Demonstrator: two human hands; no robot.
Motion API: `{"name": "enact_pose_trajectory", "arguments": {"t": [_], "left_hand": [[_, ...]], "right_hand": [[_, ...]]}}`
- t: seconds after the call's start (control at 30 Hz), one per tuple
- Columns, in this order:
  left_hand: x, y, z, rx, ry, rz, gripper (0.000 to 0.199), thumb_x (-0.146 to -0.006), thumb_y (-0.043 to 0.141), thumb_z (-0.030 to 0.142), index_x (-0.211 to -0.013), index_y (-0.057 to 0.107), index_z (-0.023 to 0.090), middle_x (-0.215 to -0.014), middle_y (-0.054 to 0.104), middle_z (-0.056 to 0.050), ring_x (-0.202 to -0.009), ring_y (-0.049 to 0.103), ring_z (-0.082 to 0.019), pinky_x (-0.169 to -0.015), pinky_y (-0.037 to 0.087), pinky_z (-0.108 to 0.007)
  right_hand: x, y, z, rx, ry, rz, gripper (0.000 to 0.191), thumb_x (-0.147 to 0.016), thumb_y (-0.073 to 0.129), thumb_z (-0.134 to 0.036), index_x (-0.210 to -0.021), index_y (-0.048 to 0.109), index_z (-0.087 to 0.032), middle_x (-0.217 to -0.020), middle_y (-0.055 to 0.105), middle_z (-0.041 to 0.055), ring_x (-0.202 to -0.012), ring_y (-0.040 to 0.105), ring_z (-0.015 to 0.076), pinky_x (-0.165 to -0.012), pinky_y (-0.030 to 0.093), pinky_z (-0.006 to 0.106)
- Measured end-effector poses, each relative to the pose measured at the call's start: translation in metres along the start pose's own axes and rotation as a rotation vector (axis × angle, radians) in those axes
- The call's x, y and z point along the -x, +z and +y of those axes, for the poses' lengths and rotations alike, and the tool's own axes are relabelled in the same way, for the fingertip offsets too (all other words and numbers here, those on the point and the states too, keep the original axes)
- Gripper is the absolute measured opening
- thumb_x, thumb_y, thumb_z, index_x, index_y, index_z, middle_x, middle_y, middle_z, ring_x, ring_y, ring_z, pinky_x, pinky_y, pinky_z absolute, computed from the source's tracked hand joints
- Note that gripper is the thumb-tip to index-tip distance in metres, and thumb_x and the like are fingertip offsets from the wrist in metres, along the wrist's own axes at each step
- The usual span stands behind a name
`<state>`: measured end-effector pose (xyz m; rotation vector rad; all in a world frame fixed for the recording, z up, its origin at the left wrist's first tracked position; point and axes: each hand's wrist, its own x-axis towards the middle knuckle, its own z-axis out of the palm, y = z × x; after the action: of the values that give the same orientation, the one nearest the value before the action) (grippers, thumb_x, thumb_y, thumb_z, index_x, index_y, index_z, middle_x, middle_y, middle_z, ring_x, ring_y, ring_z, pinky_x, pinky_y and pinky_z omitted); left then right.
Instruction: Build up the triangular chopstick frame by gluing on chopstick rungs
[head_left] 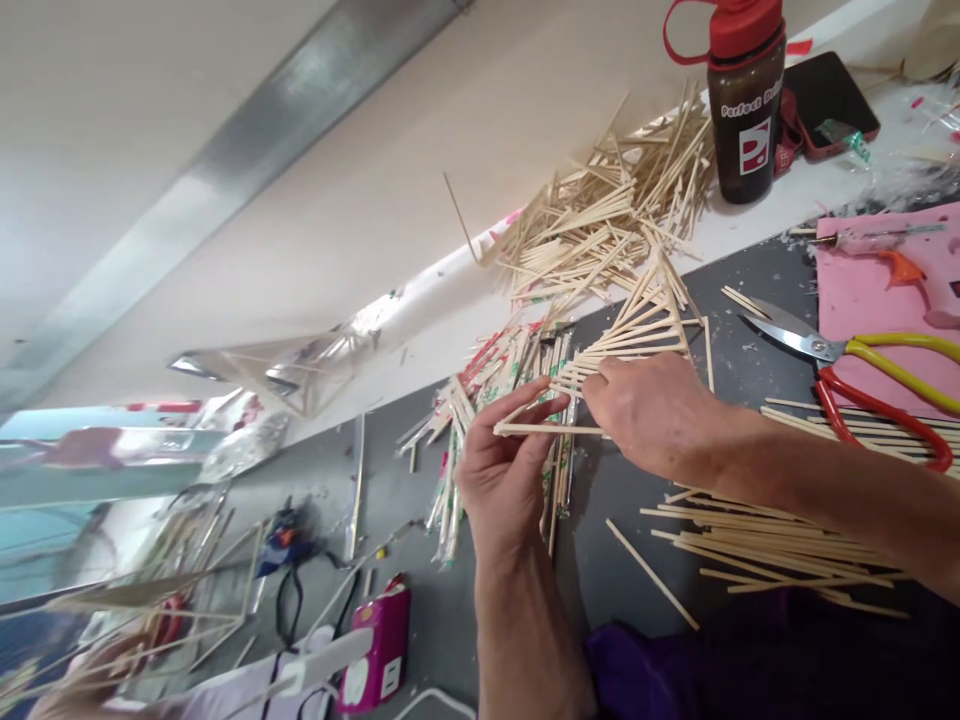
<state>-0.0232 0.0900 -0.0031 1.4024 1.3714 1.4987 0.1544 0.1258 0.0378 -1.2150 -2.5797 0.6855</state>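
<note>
A framework of thin wooden sticks [637, 330] stands over the grey table, its bars joined in triangles. My left hand [506, 460] holds the lower left end of this framework, fingers curled and thumb beneath a stick. My right hand [649, 410] is closed at the framework's lower edge, just right of my left hand; its fingertips are partly hidden behind the hand. Below my right forearm lie several loose sticks [772, 540]. Wrapped sticks [517, 370] lie behind my left hand.
A large stick pile [600, 220] lies beside a bottle [742, 110]. At right are scissors [832, 350] with red and yellow handles and a glue gun [892, 250] on a pink sheet [855, 300]. A magenta box [377, 650] and another person's hand [97, 670] are lower left.
</note>
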Motion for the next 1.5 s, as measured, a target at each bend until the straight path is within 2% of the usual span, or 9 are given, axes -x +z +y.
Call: {"name": "enact_pose_trajectory", "arguments": {"t": [0.7, 1.03, 1.5], "left_hand": [[-0.0006, -0.0025, -0.0052, -0.045, 0.003, 0.007, 0.03, -0.07, 0.078, 0.025, -0.098, 0.068, 0.02, -0.105, 0.073, -0.006, -0.085, 0.072, -0.02, -0.072, 0.058, -0.027], [0.0004, -0.0023, -0.0038, -0.027, -0.002, 0.001, 0.03, -0.07, 0.079, 0.025, -0.098, 0.069, 0.02, -0.106, 0.072, -0.006, -0.086, 0.072, -0.019, -0.073, 0.059, -0.028], [0.0003, -0.0024, -0.004, -0.052, 0.0, -0.002, 0.03, -0.069, 0.079, 0.026, -0.097, 0.068, 0.02, -0.104, 0.073, -0.005, -0.085, 0.072, -0.019, -0.074, 0.059, -0.028]], "right_hand": [[0.0026, 0.0044, -0.0023, 0.045, -0.008, 0.049, 0.027, -0.089, 0.039, -0.007, -0.1, 0.064, -0.008, -0.097, 0.067, 0.0182, -0.082, 0.065, 0.0211, -0.064, 0.045, 0.029], [0.0031, 0.0072, -0.0027, 0.099, -0.024, 0.049, 0.026, -0.09, 0.04, -0.008, -0.102, 0.062, -0.008, -0.098, 0.067, 0.0183, -0.082, 0.065, 0.0202, -0.066, 0.047, 0.029], [0.0032, 0.0066, -0.0022, 0.076, -0.025, 0.042, 0.024, -0.09, 0.043, -0.009, -0.1, 0.064, -0.008, -0.097, 0.068, 0.0177, -0.078, 0.063, 0.0182, -0.064, 0.042, 0.027]]}}
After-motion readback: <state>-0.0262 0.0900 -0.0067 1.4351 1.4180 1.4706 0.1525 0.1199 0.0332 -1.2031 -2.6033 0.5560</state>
